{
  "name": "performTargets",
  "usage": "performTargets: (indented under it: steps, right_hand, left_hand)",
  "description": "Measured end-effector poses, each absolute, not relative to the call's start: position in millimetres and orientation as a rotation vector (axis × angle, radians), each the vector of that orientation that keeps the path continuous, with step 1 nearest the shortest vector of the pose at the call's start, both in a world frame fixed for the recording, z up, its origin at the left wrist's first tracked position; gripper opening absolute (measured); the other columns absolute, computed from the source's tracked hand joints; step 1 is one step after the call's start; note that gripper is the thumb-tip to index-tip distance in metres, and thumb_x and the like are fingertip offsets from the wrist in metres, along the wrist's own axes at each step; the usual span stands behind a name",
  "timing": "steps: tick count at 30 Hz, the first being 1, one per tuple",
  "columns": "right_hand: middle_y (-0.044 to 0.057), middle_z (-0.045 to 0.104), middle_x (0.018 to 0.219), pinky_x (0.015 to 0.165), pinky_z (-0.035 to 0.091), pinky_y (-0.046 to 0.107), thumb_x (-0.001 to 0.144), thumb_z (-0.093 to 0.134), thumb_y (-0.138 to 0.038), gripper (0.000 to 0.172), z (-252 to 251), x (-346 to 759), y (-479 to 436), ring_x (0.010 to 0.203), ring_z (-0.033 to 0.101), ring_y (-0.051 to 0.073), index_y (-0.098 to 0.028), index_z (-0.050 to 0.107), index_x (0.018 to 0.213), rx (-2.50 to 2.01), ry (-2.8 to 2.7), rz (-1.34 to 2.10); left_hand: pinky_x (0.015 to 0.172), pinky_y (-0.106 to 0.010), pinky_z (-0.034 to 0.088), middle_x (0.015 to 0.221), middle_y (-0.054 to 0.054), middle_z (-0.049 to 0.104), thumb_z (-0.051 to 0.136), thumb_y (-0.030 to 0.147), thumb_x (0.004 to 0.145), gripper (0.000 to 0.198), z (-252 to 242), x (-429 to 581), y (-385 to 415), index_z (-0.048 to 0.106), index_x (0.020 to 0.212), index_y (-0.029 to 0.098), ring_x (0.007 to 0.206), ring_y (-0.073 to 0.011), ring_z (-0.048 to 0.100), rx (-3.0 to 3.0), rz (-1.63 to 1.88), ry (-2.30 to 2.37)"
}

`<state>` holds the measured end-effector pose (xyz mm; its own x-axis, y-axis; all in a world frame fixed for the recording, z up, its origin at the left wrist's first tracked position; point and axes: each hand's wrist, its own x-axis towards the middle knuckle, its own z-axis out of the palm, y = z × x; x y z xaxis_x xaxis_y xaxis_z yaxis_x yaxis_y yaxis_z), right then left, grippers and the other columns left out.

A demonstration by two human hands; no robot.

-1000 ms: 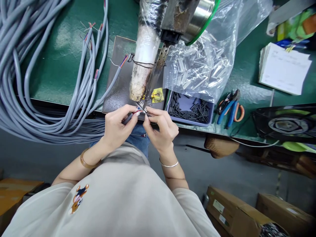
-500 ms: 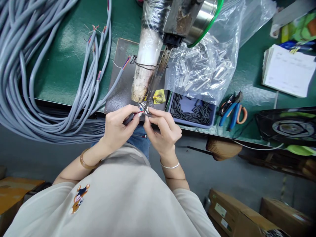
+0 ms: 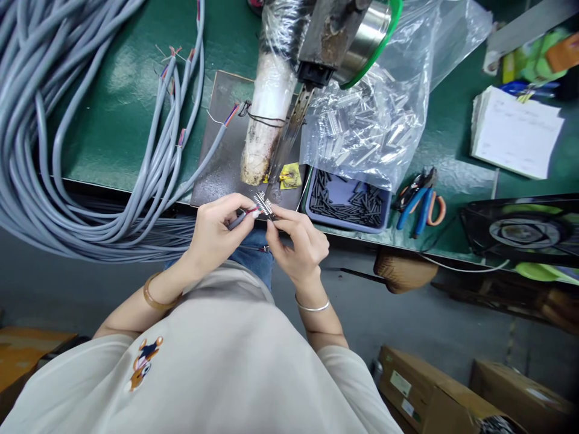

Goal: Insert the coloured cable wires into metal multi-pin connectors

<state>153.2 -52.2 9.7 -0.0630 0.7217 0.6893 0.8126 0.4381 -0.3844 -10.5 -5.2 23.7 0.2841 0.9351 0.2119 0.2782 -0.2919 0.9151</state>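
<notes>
My left hand is closed in a pinch on the end of a grey cable whose thin red and blue wires stick out toward the right. My right hand is closed on a small silver comb-like connector, held against those wire tips. Both hands meet at the front edge of the green bench, just below a dark metal plate. A wrapped white cylinder and a thin metal strip hang down from a machine right above the hands.
A big bundle of grey cables fills the left of the green bench. A plastic bag of small metal parts lies over a blue tray of black sleeves. Blue and orange cutters, a paper stack, cardboard boxes on the floor.
The silver connector has tilted and shifted slightly left between the fingertips. My right fingers have curled lower around it. The view has drifted a little.
</notes>
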Motion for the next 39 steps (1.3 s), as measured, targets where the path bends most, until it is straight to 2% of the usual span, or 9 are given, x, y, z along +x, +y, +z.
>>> performTargets:
  steps: [3,7,16,21,26,32,35,37,39]
  right_hand:
    - [0.005,0.082,0.1,0.067,0.064,0.026,0.092,0.065,-0.015,0.012,0.7,158.5,-57.9,0.08,0.079,0.016,-0.025,0.057,0.095,-1.234,-1.717,-0.071]
    - [0.012,0.079,0.116,0.056,0.061,0.025,0.095,0.059,-0.019,0.008,-11.5,162.7,-61.3,0.075,0.079,0.015,-0.024,0.054,0.094,-1.086,-1.746,0.04]
    - [0.012,0.077,0.123,0.058,0.063,0.028,0.093,0.058,-0.019,0.008,-16.3,153.2,-68.1,0.074,0.079,0.017,-0.025,0.053,0.092,-0.947,-1.647,0.169]
    - [0.009,0.081,0.109,0.065,0.062,0.028,0.093,0.061,-0.019,0.01,-10.7,144.6,-68.6,0.088,0.08,0.018,-0.025,0.054,0.094,-1.029,-1.778,0.067]
    - [-0.003,0.071,0.077,0.061,0.055,0.026,0.093,0.061,-0.022,0.007,-1.8,132.4,-71.6,0.066,0.07,0.013,-0.025,0.055,0.092,-1.181,-1.563,0.211]
    - [-0.008,0.051,0.065,0.043,0.035,0.019,0.096,0.061,-0.038,0.021,18.2,130.8,-69.3,0.046,0.045,0.006,-0.024,0.049,0.085,-1.322,-1.288,0.695]
    - [-0.011,0.047,0.056,0.034,0.025,0.017,0.095,0.062,-0.044,0.03,28.8,133.2,-63.5,0.037,0.035,0.005,-0.025,0.043,0.082,-1.237,-1.179,1.055]
    - [-0.012,0.049,0.054,0.031,0.021,0.017,0.095,0.062,-0.046,0.032,33.9,135.2,-61.6,0.033,0.032,0.005,-0.026,0.041,0.082,-1.204,-1.161,1.199]
    - [-0.011,0.055,0.055,0.03,0.025,0.017,0.095,0.064,-0.044,0.029,36.3,136.9,-62.5,0.032,0.038,0.005,-0.025,0.045,0.083,-1.268,-1.192,1.156]
  left_hand:
    - [0.043,-0.02,0.032,0.074,0.0,0.066,0.071,0.021,0.084,0.006,25.4,-13.9,-6.3,0.069,0.082,0.016,0.049,-0.0044,0.044,1.473,0.959,1.062]
    - [0.031,-0.018,0.026,0.063,0.002,0.064,0.08,0.036,0.079,0.026,31.4,-19.8,-7.7,0.063,0.081,0.017,0.034,-0.0027,0.039,1.019,0.674,0.87]
    - [0.028,-0.016,0.024,0.057,0.004,0.064,0.086,0.044,0.073,0.04,43.3,-35.4,-10.7,0.056,0.083,0.018,0.028,-0.0031,0.041,0.739,0.578,0.716]
    - [0.029,-0.016,0.028,0.061,0.001,0.069,0.082,0.044,0.078,0.039,43.9,-40.6,-16.1,0.055,0.09,0.019,0.029,-0.0046,0.045,0.785,0.552,0.648]
    - [0.035,-0.015,0.04,0.076,0.001,0.069,0.083,0.034,0.077,0.035,40.0,-38.1,-23.8,0.058,0.095,0.018,0.038,-0.003,0.052,0.941,0.772,0.73]
    - [0.04,-0.017,0.046,0.07,-0.001,0.069,0.075,0.027,0.084,0.015,39.7,-42.3,-29.7,0.067,0.089,0.016,0.044,-0.0067,0.056,1.119,0.802,0.716]
    - [0.056,-0.021,0.054,0.082,-0.006,0.075,0.07,0.016,0.087,0.003,37.4,-43.2,-31.6,0.072,0.085,0.016,0.062,-0.0111,0.067,1.481,0.921,0.654]
    - [0.071,-0.024,0.058,0.091,-0.008,0.078,0.064,0.011,0.09,0.013,33.6,-42.0,-32.6,0.073,0.085,0.017,0.08,-0.0147,0.072,1.77,1.033,0.624]
    - [0.081,-0.027,0.058,0.095,-0.01,0.078,0.058,0.008,0.092,0.018,28.2,-39.2,-34.0,0.073,0.087,0.017,0.089,-0.0169,0.074,1.94,1.122,0.637]
